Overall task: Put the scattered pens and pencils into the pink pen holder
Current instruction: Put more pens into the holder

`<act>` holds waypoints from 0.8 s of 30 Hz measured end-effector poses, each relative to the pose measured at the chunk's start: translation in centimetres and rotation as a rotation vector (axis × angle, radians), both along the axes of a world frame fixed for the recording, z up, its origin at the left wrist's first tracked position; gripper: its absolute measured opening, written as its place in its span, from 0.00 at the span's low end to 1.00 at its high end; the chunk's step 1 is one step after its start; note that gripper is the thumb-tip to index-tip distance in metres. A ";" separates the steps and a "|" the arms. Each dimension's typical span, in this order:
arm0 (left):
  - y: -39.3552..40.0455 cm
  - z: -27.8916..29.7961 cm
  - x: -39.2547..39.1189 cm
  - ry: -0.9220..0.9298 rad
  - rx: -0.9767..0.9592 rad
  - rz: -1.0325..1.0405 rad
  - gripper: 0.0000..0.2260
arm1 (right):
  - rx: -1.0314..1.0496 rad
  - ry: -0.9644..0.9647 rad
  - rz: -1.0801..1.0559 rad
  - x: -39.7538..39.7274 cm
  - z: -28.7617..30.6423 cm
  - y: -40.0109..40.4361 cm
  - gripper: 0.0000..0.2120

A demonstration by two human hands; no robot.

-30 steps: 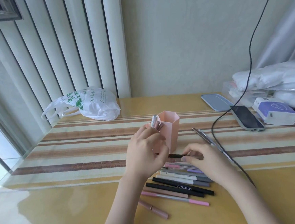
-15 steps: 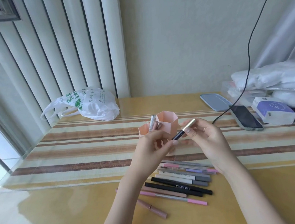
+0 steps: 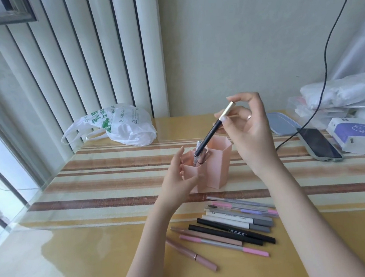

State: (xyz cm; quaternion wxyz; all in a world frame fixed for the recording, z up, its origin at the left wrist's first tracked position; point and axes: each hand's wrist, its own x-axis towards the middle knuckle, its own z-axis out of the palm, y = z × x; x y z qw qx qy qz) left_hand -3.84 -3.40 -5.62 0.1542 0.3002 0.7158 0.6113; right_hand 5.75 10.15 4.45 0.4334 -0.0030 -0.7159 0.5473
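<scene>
**Black pen going into the holder**

Head view: the right hand [image 3: 250, 133] pinches a black pen [image 3: 211, 133] near its gold cap, between thumb and fingers, the other fingers loosely spread. The pen is tilted, and its lower tip is already inside the front, lower compartment of the pink holder [image 3: 214, 170], beside a silver pen [image 3: 199, 152] that stands there. The left hand [image 3: 178, 180] is half open around the front-left wall of the holder and holds nothing; whether the palm presses the wall or only rests near it, I cannot tell.

To do this step well, I would bring the pen more upright before letting go, so that it slides down along the silver pen and does not push it out. The left hand should keep the holder steady — it looks light and could tip.

Counting: the holder shows two compartments, and only the front one has pens — two with the black pen. On the table [image 3: 78, 266], near the holder, about ten pens lie in a row [image 3: 232, 226], most of them side by side, one pink pen [image 3: 190, 254] slightly apart on the left; the upper ones overlap, so the number is not exact.
</scene>
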 end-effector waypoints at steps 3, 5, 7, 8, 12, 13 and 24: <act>0.2 -0.1 -0.5 0.012 0.048 0.050 0.34 | 0.062 -0.026 -0.001 -1.1 -0.5 -0.5 0.17; 0.4 0.0 -0.2 0.054 0.038 0.087 0.35 | 0.080 -0.046 0.005 -1.6 -1.1 -0.7 0.16; 0.8 0.2 0.3 0.122 0.016 0.116 0.35 | 0.073 -0.071 0.000 -2.0 -1.9 -0.7 0.13; 0.9 0.2 0.4 0.159 0.010 0.123 0.33 | 0.065 -0.082 -0.005 -2.0 -2.2 -0.6 0.11; 1.0 0.5 0.7 0.170 -0.009 0.078 0.26 | 0.038 -0.170 0.043 -2.1 -2.9 0.2 0.05; 0.9 0.6 0.7 0.138 -0.005 0.058 0.24 | 0.025 -0.184 0.066 -2.0 -2.9 0.4 0.04; 0.7 1.5 0.2 0.020 0.162 0.038 0.04 | 0.223 -0.394 0.042 -2.5 -3.9 1.5 0.04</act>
